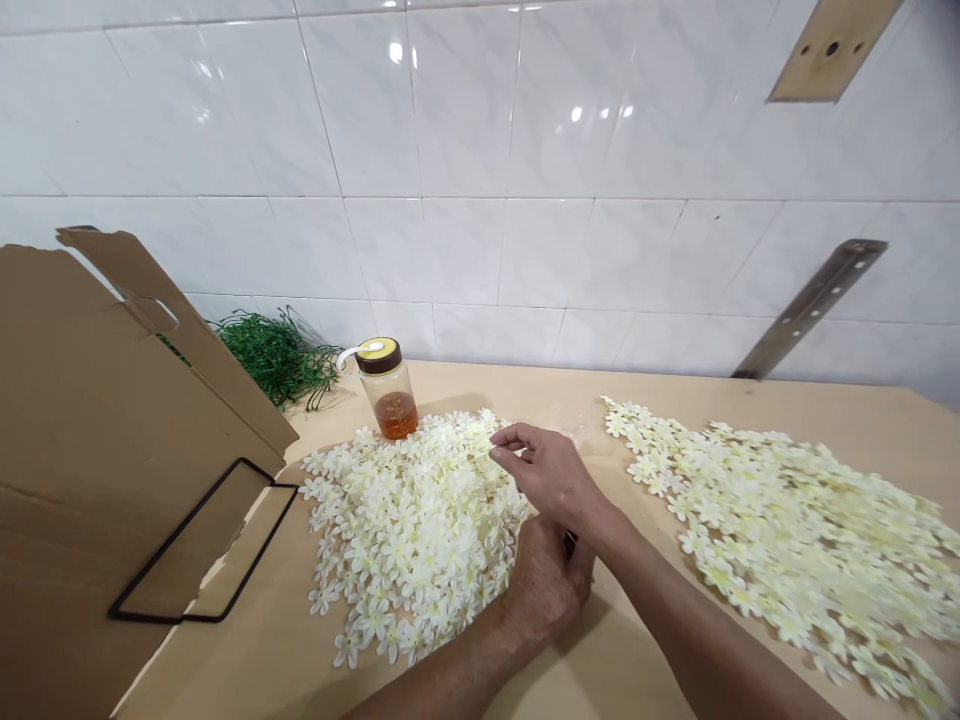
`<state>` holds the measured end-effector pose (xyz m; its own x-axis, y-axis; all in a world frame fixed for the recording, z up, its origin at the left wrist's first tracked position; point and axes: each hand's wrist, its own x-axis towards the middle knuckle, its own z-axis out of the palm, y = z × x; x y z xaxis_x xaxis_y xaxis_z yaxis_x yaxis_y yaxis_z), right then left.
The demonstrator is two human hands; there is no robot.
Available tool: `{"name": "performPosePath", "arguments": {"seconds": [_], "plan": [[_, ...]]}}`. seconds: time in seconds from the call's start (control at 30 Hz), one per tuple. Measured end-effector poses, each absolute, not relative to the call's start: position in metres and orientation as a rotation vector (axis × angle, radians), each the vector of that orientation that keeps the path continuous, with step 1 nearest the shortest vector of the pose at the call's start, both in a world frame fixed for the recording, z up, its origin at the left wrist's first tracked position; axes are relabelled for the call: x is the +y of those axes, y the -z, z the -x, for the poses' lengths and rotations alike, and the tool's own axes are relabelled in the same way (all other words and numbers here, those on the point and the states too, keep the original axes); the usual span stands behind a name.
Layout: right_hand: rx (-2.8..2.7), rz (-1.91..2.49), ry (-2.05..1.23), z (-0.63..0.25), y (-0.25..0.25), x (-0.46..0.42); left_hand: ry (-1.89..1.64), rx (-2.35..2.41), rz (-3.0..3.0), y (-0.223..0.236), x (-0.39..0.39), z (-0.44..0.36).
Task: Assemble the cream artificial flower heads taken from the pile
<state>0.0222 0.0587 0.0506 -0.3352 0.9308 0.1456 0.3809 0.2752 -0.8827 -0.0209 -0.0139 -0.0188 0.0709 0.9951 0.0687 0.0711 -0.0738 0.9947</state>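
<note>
A heap of cream-white artificial flowers point(420, 510) with pale yellow centres lies on the table in front of me. My right hand point(551, 475) is over the heap's right edge, its thumb and forefinger curled close together. Whatever may be between those fingertips is too small to make out. Just below it, beside the heap, my left hand point(551, 575) is closed. A small dark bit shows in the left hand by the thumb, but most of its grip is hidden. The two hands overlap at the right wrist.
More cream flowers point(795, 530) are spread at the right. Behind the heap stands a bottle point(386, 390) of amber liquid. Green artificial stems point(274, 355) lie at the back left, near a cardboard box point(97, 430) and a black wire frame point(247, 560). A tiled wall point(465, 250) closes the back.
</note>
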Motion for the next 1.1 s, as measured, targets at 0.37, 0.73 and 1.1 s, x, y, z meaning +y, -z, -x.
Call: {"name": "performPosePath", "arguments": {"seconds": [0.37,0.73,1.1], "plan": [[-1.773,1.379,-1.077,-0.122,-0.025,0.029,-1.296,1.130,-0.957,0.020,-0.003,0.020],[-1.779,1.303,-0.865,-0.126,0.000,0.010,-1.277,1.230,-1.092,0.024,-0.003,0.023],[-1.583,1.182,-0.948,-0.127,0.012,0.012,-1.176,1.255,-1.175,0.022,-0.003,0.025]]}}
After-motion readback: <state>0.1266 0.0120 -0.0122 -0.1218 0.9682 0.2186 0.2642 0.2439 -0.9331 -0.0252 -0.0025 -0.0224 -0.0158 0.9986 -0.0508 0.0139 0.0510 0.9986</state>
